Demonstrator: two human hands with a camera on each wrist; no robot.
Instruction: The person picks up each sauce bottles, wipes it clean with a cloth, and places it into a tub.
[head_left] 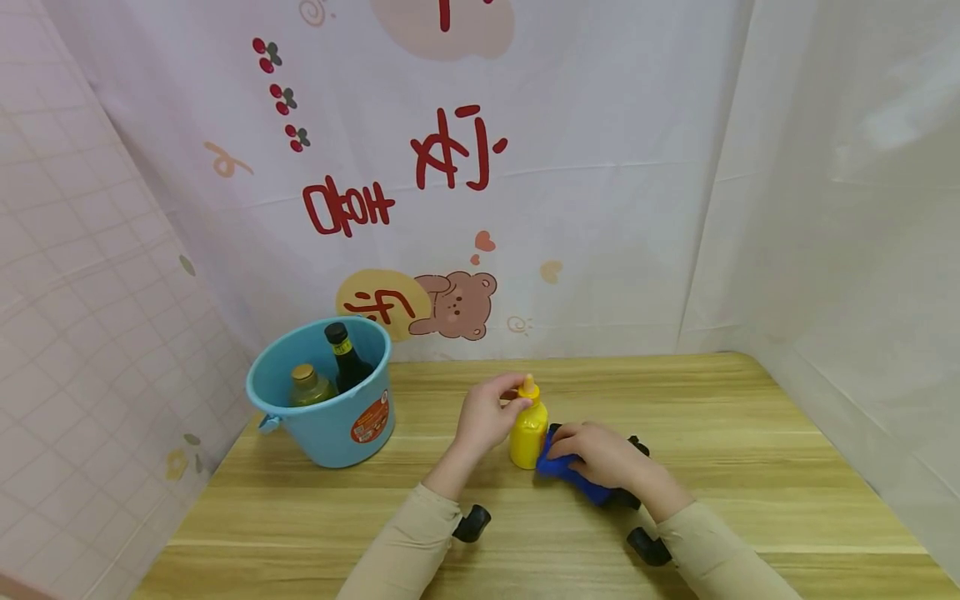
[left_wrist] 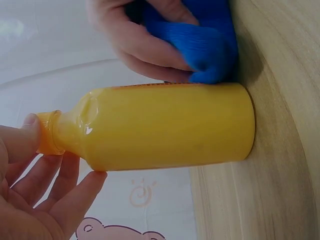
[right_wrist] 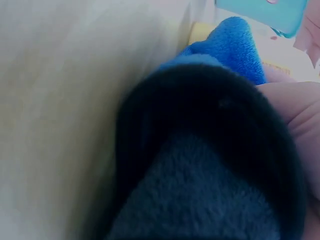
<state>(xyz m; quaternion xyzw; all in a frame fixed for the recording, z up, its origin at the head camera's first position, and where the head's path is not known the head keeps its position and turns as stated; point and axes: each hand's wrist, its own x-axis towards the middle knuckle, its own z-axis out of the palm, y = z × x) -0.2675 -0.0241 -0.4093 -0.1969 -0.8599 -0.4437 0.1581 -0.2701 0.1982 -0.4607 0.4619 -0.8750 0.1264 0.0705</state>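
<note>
A yellow bottle (head_left: 528, 437) with an orange-yellow cap stands upright on the wooden table. My left hand (head_left: 487, 410) pinches its cap (left_wrist: 50, 132) between thumb and fingers, and another fingertip touches the bottle's shoulder in the left wrist view. On the other side, my right hand (head_left: 600, 454) grips a soft blue cloth (left_wrist: 207, 47), bunched against the bottle's lower side. Black parts lie beside the blue fabric. Close up in the right wrist view, a black rim (right_wrist: 210, 80) surrounds dark grey fuzzy material (right_wrist: 195, 195); what kind of thing this is I cannot tell.
At the table's left stands a light blue bucket (head_left: 330, 433). Inside it are a dark bottle (head_left: 348, 362) with a black cap and a bottle (head_left: 309, 387) with a gold cap. A printed curtain (head_left: 600, 250) hangs behind the wooden table (head_left: 750, 467).
</note>
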